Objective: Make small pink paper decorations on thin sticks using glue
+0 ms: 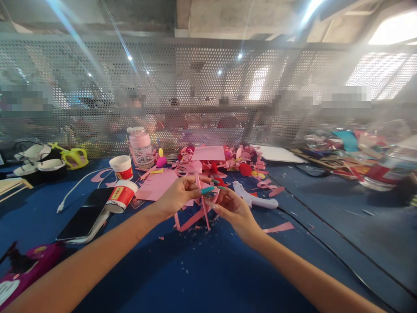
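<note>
Both hands meet near the middle of the table. My left hand [177, 195] pinches a narrow pink strip [204, 213] between thumb and fingers, the strip hanging down past the fingertips. Teal tips, apparently long nails, show at its thumb and finger. Facing it, my right hand [237, 213] has its thumb and fingers closed together at the same pink piece; its exact grip is partly hidden. Below the hands lies a looped pink strip [192, 222]. A white corded glue gun [256, 199] rests right of my right hand, and a pink sheet [153, 188] lies behind my left hand.
A heap of pink and red scraps [234, 165] lies behind the hands, before a perforated metal screen [195, 74]. Left are paper cups [121, 198], a phone [85, 215], a pink-lidded bottle [140, 148] and a purple device [31, 269]. A black cord [322, 245] crosses the right side.
</note>
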Demonstrator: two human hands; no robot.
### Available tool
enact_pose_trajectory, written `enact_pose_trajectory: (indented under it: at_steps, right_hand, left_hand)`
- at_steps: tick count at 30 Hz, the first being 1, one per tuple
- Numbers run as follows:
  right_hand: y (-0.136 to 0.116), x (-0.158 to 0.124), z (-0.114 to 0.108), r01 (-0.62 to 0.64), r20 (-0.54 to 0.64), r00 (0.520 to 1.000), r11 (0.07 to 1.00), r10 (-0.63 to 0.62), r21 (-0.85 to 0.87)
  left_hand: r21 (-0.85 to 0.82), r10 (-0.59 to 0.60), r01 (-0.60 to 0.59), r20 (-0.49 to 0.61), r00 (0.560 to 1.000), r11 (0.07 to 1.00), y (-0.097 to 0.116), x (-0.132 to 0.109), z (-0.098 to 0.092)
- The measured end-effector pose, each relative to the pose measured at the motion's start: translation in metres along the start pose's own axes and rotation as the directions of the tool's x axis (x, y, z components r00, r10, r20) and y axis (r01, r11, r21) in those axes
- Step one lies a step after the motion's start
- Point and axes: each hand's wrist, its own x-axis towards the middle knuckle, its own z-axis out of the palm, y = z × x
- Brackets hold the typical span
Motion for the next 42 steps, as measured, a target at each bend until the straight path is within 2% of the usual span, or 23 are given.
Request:
enact_pose_trajectory:
  at_steps: [4, 8, 12, 16, 21, 24, 29, 33, 39, 42]
  right_hand:
    - [-0.005, -0.001, 0.001, -0.044, 0.022, 0.999, 0.997, 0.043, 0.07]
    - [-0.003, 0.001, -0.003, -0.006, -0.008, 1.0, 0.999, 0.006, 0.042]
    - [0.005, 0.005, -0.011, 0.038, -0.061, 0.997, 0.992, -0.045, -0.124]
    - [0.009, 0.006, -0.015, 0.032, -0.095, 0.993, 0.938, -0.069, -0.345]
    - [0.009, 0.008, -0.019, 0.04, -0.07, 0.994, 0.899, -0.078, -0.435]
    - [0.01, 0.01, -0.021, 0.012, -0.073, 0.996, 0.923, -0.044, -0.386]
    - [0.01, 0.011, -0.022, -0.116, -0.027, 0.993, 0.951, 0.112, -0.287]
    - [0.009, 0.013, -0.022, -0.067, -0.051, 0.997, 0.935, 0.052, -0.349]
    - [0.005, 0.013, -0.023, -0.016, -0.085, 0.996, 0.899, -0.024, -0.437]
    - [0.004, 0.012, -0.023, -0.027, -0.069, 0.998, 0.888, -0.006, -0.46]
  left_hand:
    - [-0.039, 0.014, -0.015, -0.025, 1.0, 0.999, -0.001, 0.0, 0.002]
    - [-0.044, -0.018, 0.015, -0.06, 0.998, 0.999, -0.003, 0.002, 0.0]
    - [0.051, 0.002, 0.004, -0.118, 0.993, 0.999, -0.007, 0.006, -0.006]
    - [-0.099, -0.038, 0.019, -0.187, 0.982, 0.995, -0.019, 0.01, -0.013]
    - [-0.227, -0.106, 0.047, -0.257, 0.961, 0.973, -0.035, 0.012, -0.017]
    - [-0.231, -0.107, 0.046, -0.258, 0.96, 0.972, -0.044, 0.011, -0.017]
    - [-0.27, -0.082, 0.013, -0.244, 0.966, 0.963, -0.059, 0.006, -0.014]
    - [-0.319, -0.075, 0.008, -0.196, 0.978, 0.948, -0.065, 0.003, -0.013]
    - [-0.357, -0.094, 0.051, -0.104, 0.99, 0.933, -0.064, 0.0, -0.01]
    - [-0.418, -0.1, 0.049, -0.102, 0.99, 0.907, -0.063, -0.002, -0.003]
